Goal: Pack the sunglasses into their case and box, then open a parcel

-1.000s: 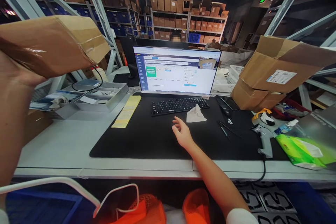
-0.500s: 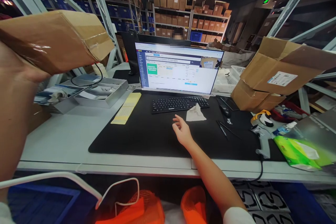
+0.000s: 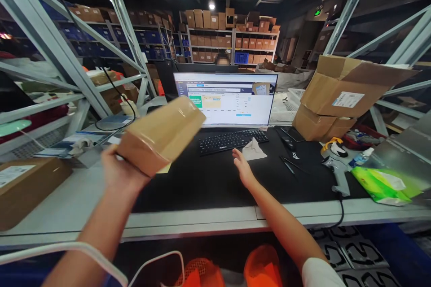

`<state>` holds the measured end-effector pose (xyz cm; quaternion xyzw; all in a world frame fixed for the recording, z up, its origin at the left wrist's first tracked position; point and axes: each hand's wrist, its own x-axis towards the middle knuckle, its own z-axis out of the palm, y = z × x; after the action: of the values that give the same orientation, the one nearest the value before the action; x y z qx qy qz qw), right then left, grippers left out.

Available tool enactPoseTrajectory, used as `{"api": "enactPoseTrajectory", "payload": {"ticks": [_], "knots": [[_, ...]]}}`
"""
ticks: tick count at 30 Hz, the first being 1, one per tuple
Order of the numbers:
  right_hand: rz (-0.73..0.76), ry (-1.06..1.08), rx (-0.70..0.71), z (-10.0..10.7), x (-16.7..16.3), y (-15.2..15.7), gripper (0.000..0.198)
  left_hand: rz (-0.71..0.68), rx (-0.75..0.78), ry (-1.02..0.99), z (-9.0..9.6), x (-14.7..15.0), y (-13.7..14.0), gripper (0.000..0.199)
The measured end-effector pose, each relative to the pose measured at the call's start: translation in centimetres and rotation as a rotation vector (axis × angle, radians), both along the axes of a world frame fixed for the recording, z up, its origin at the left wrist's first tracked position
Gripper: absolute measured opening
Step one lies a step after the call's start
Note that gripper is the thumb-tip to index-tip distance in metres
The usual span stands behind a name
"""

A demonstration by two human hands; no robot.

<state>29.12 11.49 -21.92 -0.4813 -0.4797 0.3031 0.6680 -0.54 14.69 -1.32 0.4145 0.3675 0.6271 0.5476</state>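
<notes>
A taped brown cardboard box (image 3: pixel 161 136) is held tilted in my left hand (image 3: pixel 123 172), above the left part of the black desk mat (image 3: pixel 195 188). It covers the lower left corner of the monitor (image 3: pixel 232 98) and most of a yellow paper strip (image 3: pixel 164 169). Over the mat's middle, my right hand (image 3: pixel 244 170) has its fingers stretched out and holds nothing. Just beyond those fingertips are the black keyboard (image 3: pixel 229 141) and a crumpled whitish tissue (image 3: pixel 254 150).
On the right are a mouse (image 3: pixel 286 138), a pen (image 3: pixel 287 166), a barcode scanner (image 3: pixel 338 175), a green wipes pack (image 3: pixel 380 184) and stacked open cartons (image 3: pixel 336 94). Another carton (image 3: pixel 27 188) lies at the left edge. A person (image 3: pixel 222 59) is partly visible behind the monitor.
My left hand has brought the box from the far left toward the middle, lower and over the mat. The view has shifted left, showing another carton. My right hand stays near the keyboard.
</notes>
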Motion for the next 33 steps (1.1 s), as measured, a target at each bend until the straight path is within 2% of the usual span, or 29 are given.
{"api": "enactPoseTrajectory", "payload": {"ticks": [2, 4, 6, 8, 9, 12, 14, 16, 18, 19, 20, 21, 22, 23, 25, 27, 30, 33], "knots": [[0.053, 0.023, 0.073, 0.9, -0.3, -0.6, 0.084, -0.15, -0.275, -0.151, -3.8, 1.2, -1.1, 0.056], [0.057, 0.012, 0.156, 1.8, -0.8, -1.8, 0.086, -0.286, -0.48, -0.192, -6.8, 2.4, -1.9, 0.053], [-0.006, 0.006, 0.191, 2.3, -1.5, -3.4, 0.082, -0.416, -0.601, -0.184, -9.0, 3.6, -2.0, 0.05], [-0.103, 0.005, 0.155, 2.1, -2.3, -5.1, 0.077, -0.47, -0.641, -0.148, -10.6, 4.8, -1.4, 0.041], [-0.146, 0.001, 0.116, 1.8, -2.8, -5.9, 0.076, -0.447, -0.639, -0.121, -11.3, 5.4, -1.0, 0.036], [-0.214, -0.026, -0.003, 0.2, -4.3, -7.7, 0.073, -0.222, -0.583, -0.024, -13.0, 6.5, 0.9, 0.022], [-0.208, -0.078, -0.029, -0.9, -4.6, -8.3, 0.072, -0.143, -0.455, 0.063, -13.6, 6.4, 2.3, 0.022], [-0.158, -0.199, -0.021, -1.5, -3.3, -8.4, 0.065, -0.173, -0.175, 0.212, -13.4, 5.5, 3.7, 0.032], [-0.163, -0.395, -0.087, -1.6, 0.1, -8.4, 0.049, -0.263, 0.204, 0.501, -12.5, 4.4, 4.7, 0.046], [-0.229, -0.502, -0.179, -1.4, 2.6, -8.4, 0.041, -0.313, 0.393, 0.695, -11.7, 4.0, 5.0, 0.052], [-0.364, -0.614, -0.333, -1.2, 5.3, -8.6, 0.036, -0.367, 0.559, 0.907, -10.8, 3.8, 5.1, 0.057], [-0.53, -0.724, -0.513, -1.0, 8.2, -8.8, 0.035, -0.418, 0.69, 1.118, -9.9, 3.9, 4.9, 0.061], [-0.626, -0.744, -0.598, -0.8, 11.1, -9.0, 0.037, -0.464, 0.78, 1.307, -9.1, 4.4, 4.6, 0.064], [-0.689, -0.751, -0.661, -0.6, 13.8, -9.3, 0.04, -0.507, 0.833, 1.464, -8.3, 5.1, 4.1, 0.069], [-0.78, -0.764, -0.796, -0.6, 18.2, -9.7, 0.045, -0.597, 0.844, 1.693, -7.0, 7.3, 3.0, 0.083], [-0.772, -0.794, -0.91, -0.9, 20.9, -9.9, 0.043, -0.689, 0.817, 1.816, -6.0, 9.7, 2.3, 0.099], [-0.695, -0.889, -0.993, -1.6, 22.5, -9.7, 0.036, -0.84, 0.83, 1.85, -4.6, 11.8, 2.4, 0.112], [-0.626, -0.969, -1.033, -2.1, 23.1, -9.8, 0.032, -0.945, 0.892, 1.854, -3.5, 11.5, 3.3, 0.114]]}}
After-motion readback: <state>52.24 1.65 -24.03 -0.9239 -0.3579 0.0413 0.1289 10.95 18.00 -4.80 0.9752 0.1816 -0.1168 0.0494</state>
